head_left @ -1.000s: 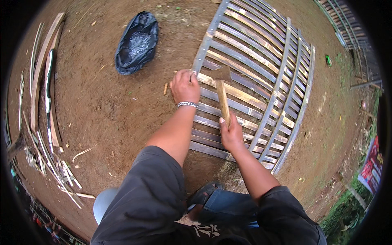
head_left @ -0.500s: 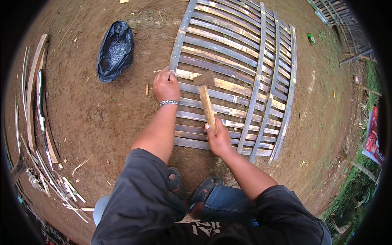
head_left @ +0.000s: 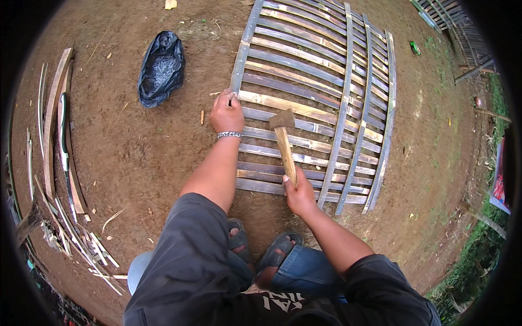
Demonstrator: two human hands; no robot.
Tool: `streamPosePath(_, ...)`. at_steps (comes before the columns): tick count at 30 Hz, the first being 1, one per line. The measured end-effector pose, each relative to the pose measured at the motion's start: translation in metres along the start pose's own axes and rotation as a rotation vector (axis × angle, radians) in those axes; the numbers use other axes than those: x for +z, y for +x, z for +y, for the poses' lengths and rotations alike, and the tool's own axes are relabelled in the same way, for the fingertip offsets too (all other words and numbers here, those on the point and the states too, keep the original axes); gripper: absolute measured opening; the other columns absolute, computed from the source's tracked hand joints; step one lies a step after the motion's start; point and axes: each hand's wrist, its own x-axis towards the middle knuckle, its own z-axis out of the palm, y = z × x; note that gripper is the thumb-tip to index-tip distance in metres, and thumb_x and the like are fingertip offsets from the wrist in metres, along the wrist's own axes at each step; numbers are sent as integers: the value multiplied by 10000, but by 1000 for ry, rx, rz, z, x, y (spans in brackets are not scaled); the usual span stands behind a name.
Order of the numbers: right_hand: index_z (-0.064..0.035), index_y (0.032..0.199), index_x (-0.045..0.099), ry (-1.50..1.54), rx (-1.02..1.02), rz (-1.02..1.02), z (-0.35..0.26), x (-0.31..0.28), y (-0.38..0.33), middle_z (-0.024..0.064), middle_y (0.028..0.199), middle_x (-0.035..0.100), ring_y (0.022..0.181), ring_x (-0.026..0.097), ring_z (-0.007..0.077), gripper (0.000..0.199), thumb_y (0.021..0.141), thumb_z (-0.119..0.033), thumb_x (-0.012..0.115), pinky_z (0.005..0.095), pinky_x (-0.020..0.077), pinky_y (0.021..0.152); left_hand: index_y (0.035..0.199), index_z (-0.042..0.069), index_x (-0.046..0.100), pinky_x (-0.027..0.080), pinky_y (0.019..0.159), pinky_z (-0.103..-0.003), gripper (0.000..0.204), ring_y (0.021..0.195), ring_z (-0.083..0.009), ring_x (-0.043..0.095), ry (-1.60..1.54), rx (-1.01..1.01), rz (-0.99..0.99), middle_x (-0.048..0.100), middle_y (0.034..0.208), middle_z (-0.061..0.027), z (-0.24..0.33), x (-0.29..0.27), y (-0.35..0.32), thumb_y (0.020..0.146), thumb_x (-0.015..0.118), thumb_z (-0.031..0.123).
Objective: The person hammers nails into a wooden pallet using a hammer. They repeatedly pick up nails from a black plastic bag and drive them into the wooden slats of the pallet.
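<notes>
A panel of bamboo slats [head_left: 296,100] lies on the dirt, with crosswise strips over the slats. At its left edge, my left hand [head_left: 227,113] is closed with thumb and fingers pinched together, at the end of a slat beside the long edge strip [head_left: 239,68]. What the fingers pinch, if anything, is too small to make out. My right hand [head_left: 300,194] grips the wooden handle of a hammer [head_left: 285,141]. The hammer's blocky, brownish head hovers over the slats, right of my left hand.
A black plastic bag [head_left: 161,70] holding many thin nails lies at the upper left. Farther left are wooden boards [head_left: 56,125], a handsaw [head_left: 65,141] and several thin bamboo strips [head_left: 81,247]. My sandaled feet [head_left: 280,250] stand just short of the panel.
The hammer and my right hand have moved slightly right and toward me, away from my left hand. My left hand stays at the panel's left edge. The whole view has shifted a little.
</notes>
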Motion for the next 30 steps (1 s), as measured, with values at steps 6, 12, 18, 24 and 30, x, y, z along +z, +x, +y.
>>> streamPosePath(6, -63, 1429, 458, -15, -101, 74, 16, 9, 0, 190, 916, 673, 804, 656, 322, 461, 1028, -253, 582, 429, 517, 728, 898, 22, 694, 561, 849, -443, 58, 953, -360, 701, -43, -19, 36, 740, 1028, -158, -2, -1, 3, 852, 686, 57)
streamPosePath(12, -64, 1426, 454, -145, -74, 64, -14, -7, -2, 315, 1067, 682, 1013, 648, 516, 464, 1025, -270, 564, 553, 513, 875, 906, 37, 674, 537, 802, -482, 85, 894, -399, 673, 50, -222, 118, 707, 920, -179, -4, -1, 2, 874, 658, 113)
streamPosePath(18, -74, 1407, 461, -446, -236, 87, -27, -30, 34, 294, 1063, 686, 978, 662, 489, 432, 1004, -193, 557, 566, 526, 858, 894, 20, 676, 541, 740, -431, 115, 795, -340, 693, 35, -122, 111, 715, 893, -178, -12, 0, -1, 906, 682, 135)
streamPosePath(24, -76, 1414, 470, -513, -338, 165, -23, -44, 57, 301, 1147, 665, 1028, 643, 491, 435, 1003, -185, 562, 562, 512, 881, 922, 7, 667, 548, 727, -427, 126, 781, -345, 700, 22, -92, 88, 714, 892, -189, -11, -1, -2, 904, 683, 132)
streamPosePath(30, -183, 1460, 464, -720, -450, 210, -10, -57, 74, 201, 1063, 664, 875, 679, 432, 468, 1001, -185, 556, 535, 553, 781, 934, 19, 652, 555, 761, -440, 119, 852, -362, 707, -63, -86, 76, 727, 951, -188, -9, -3, -3, 906, 670, 133)
